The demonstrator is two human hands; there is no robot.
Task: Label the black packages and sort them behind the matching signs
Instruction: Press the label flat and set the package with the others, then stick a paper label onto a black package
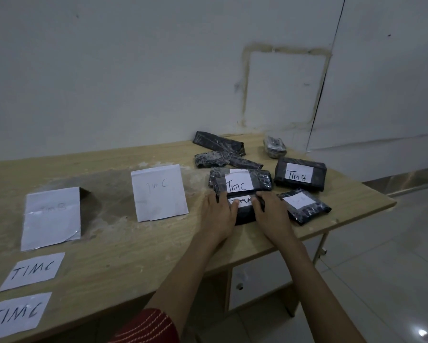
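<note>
On the wooden table [133,243], we flank 1 black package [245,215]: left hand [217,214] flat, thumb pressing its label [245,202]; right hand [272,216] curled over its edge.

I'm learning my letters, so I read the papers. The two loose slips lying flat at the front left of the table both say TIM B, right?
Not quite. The head view shows that the upper slip and the lower slip both say TIM C, not TIM B. They do lie flat at the front left of the table.
</note>
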